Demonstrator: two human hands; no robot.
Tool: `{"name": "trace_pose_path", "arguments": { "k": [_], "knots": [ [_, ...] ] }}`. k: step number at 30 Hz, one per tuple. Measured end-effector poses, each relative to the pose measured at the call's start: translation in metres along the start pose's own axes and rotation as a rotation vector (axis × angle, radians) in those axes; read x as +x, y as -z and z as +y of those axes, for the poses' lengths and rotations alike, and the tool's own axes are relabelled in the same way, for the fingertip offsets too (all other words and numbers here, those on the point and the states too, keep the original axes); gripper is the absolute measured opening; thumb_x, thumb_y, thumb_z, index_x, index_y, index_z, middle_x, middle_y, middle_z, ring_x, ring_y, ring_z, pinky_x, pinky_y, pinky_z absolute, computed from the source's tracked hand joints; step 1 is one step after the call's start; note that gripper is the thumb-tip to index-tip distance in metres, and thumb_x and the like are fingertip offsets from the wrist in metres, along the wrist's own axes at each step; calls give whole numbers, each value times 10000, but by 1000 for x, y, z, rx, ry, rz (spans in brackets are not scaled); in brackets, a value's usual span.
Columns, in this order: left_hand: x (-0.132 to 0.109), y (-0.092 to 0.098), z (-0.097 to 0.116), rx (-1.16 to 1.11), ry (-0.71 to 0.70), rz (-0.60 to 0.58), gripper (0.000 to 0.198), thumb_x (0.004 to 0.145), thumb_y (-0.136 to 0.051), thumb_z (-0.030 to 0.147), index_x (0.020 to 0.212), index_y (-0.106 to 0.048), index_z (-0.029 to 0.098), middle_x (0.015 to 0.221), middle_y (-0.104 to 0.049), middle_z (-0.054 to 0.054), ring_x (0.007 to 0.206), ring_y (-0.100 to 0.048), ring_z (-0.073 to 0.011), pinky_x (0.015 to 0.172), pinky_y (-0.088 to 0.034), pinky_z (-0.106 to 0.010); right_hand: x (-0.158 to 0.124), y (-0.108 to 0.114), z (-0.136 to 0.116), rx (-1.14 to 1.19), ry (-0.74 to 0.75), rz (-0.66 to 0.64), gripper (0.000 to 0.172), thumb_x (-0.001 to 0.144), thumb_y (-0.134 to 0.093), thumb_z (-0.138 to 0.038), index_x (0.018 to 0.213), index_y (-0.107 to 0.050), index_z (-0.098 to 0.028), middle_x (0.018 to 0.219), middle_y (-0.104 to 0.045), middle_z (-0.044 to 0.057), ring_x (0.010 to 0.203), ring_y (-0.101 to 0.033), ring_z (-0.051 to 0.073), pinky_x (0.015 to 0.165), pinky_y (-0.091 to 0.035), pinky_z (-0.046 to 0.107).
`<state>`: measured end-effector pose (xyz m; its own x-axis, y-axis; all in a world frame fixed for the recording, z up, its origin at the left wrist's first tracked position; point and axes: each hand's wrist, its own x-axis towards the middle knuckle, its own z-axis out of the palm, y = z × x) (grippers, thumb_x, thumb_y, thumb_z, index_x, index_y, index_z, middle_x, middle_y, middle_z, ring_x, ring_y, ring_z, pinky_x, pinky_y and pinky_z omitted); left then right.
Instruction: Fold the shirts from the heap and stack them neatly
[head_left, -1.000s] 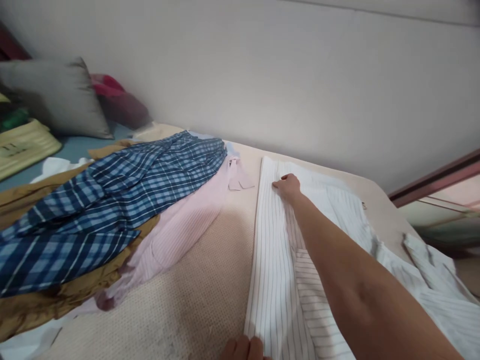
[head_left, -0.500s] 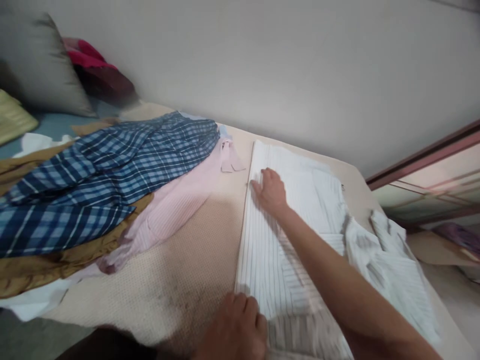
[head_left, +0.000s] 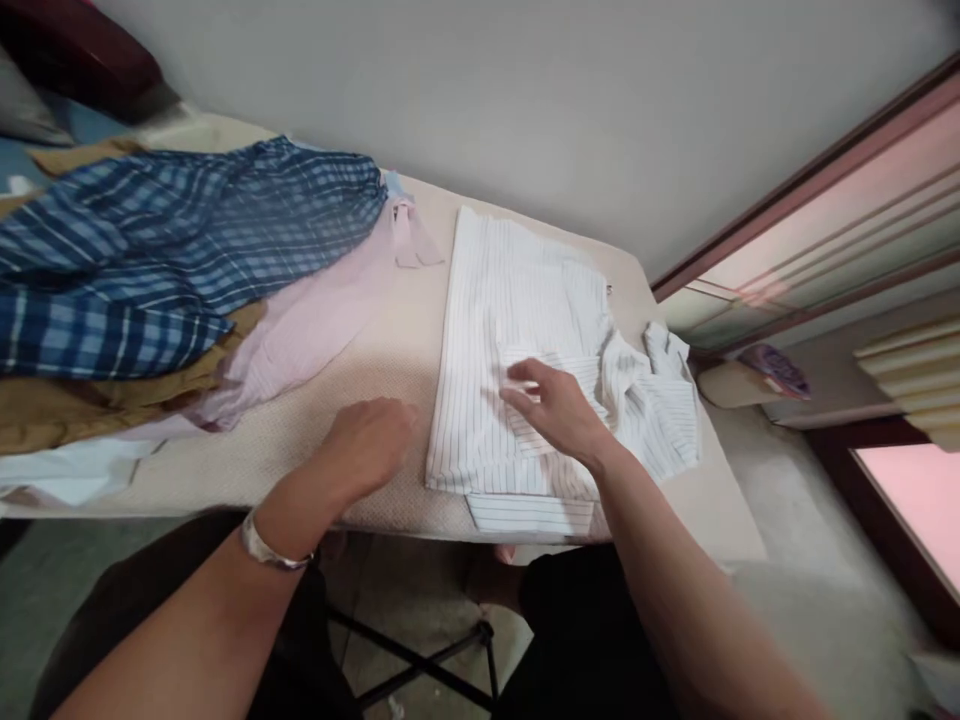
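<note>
A white pinstriped shirt (head_left: pixel 495 330) lies half folded on the cream padded board (head_left: pixel 382 370), its left side straight and its right side bunched. My right hand (head_left: pixel 559 410) lies on the shirt's middle near the chest pocket, fingers stretched out flat. My left hand (head_left: pixel 371 445) hovers over the bare board just left of the shirt's left edge, fingers curled down loosely, nothing in it. A silver bracelet (head_left: pixel 274 550) sits on my left wrist.
A heap of clothes covers the board's left half: a blue checked shirt (head_left: pixel 150 250), a pink garment (head_left: pixel 307 320) and a tan one (head_left: pixel 90 410). The wall runs behind the board. Window frames (head_left: pixel 795 260) stand at the right. Floor shows below the near edge.
My right hand has slid from the shirt's far end back to its middle. My left hand has come off the shirt's near corner to the board beside it. The view has pulled back and tilted down.
</note>
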<state>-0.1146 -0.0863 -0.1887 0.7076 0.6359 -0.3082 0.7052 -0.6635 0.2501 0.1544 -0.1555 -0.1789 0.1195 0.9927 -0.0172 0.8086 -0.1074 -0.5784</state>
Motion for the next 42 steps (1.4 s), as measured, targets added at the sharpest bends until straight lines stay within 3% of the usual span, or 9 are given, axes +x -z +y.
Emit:
{"name": "trace_pose_path", "arguments": {
  "k": [4,7,11,24,33,35,38,40,42],
  "knots": [
    [-3,-5,9,12,13,-110,234,921,-457,323,851,-649,210,868,-691,-92,804,-654,-270,643,-413,-348,-53,2,7,-90,68,-207,195,911,-632,-362,1041,-618,-217,986,-692,29,875,-639,192,788,-496,338],
    [-6,-13,24,10,10,-235,308,876,-547,491,853,-659,205,883,-699,-89,804,-655,-265,644,-422,-339,-58,-8,3,-342,176,-308,241,836,-659,-208,1070,-599,-206,1067,-654,55,939,-602,213,732,-458,317],
    [-4,-20,39,23,-8,-229,427,903,-500,574,871,-673,185,908,-708,-95,837,-663,-264,686,-447,-337,-52,-22,-3,-569,258,-301,246,768,-588,-53,969,-587,-195,1036,-610,85,964,-549,230,681,-425,314],
    [-7,-30,53,102,70,-166,307,916,-429,324,892,-685,155,863,-708,-144,814,-687,-305,685,-485,-389,-51,-8,0,-604,215,-274,244,797,-483,7,811,-595,-210,896,-589,64,835,-520,203,561,-285,320],
    [-9,-24,42,-9,-37,-184,243,920,-506,332,816,-661,177,812,-691,-95,786,-666,-254,706,-473,-359,-48,-29,3,-603,198,-347,219,754,-533,-6,803,-603,-208,916,-615,72,867,-579,215,634,-382,311],
    [-3,-20,40,-88,-39,-102,259,950,-506,377,846,-644,185,824,-687,-66,786,-654,-229,713,-480,-342,-47,-29,0,-600,187,-348,227,744,-524,-5,806,-606,-207,919,-619,73,858,-585,214,643,-392,311],
    [13,-30,45,-66,-79,219,256,1012,-402,248,1072,-626,141,1166,-674,-137,1090,-623,-246,922,-488,-392,-48,-27,-4,-580,186,-335,236,731,-509,-5,809,-605,-206,914,-624,71,856,-590,209,654,-397,303],
    [22,-48,50,43,-173,344,347,1011,-371,185,1292,-549,87,1471,-489,-207,1386,-430,-292,1102,-383,-481,-49,-23,-5,-547,177,-332,208,731,-527,-22,800,-593,-206,909,-626,65,849,-591,204,648,-393,297],
    [28,-69,52,139,-208,340,476,1005,-368,185,1462,-408,57,1606,-287,-229,1510,-219,-326,1174,-275,-552,-46,-19,-3,-451,159,-343,126,760,-578,-87,778,-569,-211,881,-626,44,808,-588,190,637,-388,289]
  ]
}}
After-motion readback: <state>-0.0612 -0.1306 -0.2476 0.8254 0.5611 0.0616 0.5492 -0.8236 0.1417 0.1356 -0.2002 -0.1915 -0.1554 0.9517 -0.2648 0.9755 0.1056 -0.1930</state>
